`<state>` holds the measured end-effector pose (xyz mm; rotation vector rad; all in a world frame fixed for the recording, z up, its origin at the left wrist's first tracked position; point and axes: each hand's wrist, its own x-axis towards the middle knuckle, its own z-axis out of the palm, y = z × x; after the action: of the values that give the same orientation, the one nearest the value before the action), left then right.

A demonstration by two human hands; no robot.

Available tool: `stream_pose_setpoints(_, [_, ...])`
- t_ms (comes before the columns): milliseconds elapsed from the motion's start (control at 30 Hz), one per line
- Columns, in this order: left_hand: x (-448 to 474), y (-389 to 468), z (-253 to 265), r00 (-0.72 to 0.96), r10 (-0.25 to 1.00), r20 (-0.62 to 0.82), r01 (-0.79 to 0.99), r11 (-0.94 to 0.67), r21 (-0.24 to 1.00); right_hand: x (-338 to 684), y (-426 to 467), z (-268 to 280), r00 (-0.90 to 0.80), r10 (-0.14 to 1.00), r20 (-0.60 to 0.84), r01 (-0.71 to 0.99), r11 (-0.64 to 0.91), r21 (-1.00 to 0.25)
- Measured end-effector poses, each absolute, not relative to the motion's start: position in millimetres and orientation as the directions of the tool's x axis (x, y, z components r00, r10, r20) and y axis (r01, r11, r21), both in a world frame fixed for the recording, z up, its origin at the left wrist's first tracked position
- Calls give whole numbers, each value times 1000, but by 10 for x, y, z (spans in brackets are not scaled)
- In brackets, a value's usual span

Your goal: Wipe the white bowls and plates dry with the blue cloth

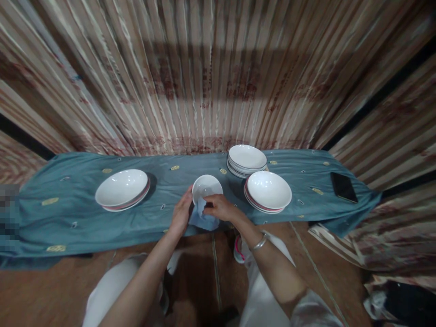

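Observation:
A small white bowl (206, 182) sits near the front edge of the cloth-covered table. My left hand (182, 211) grips its left side, the fingertips partly hidden behind the wall. Pinched in my right hand (220, 207) is a light blue cloth (204, 220), which reaches up to the bowl's rim and drapes over its near side. To the right stands a stack of white dishes with a deep one (269, 190) on top. Another stack of white dishes (121, 188) with a reddish rim showing lies to the left.
A stack of white plates (247, 157) stands at the back, right of the middle. A dark phone (344, 186) lies at the table's right end. The blue-green tablecloth (78, 227) hangs over the front edge. Striped curtains (204, 81) close off the back.

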<state>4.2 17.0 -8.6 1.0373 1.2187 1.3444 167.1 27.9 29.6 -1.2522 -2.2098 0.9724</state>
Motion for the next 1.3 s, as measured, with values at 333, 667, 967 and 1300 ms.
stream_pose_setpoints(333, [72,106,59,-90,978,-190,-233,165,958,1935,250,351,-573,809,-133,728,428,-536])
stream_pose_setpoints(667, [78,111,82,-69,982,-176,-211,158,965,1862,332,285,-327,941,-82,926,302,-228])
stream_pose_setpoints(967, [67,113,15,-63,985,-162,-226,144,963,1681,492,66,-249,939,239,834,333,-439])
stream_pose_setpoints(1300, [83,84,85,-94,976,-194,-253,165,953,1527,554,-170,-351,891,289,249,387,-888])
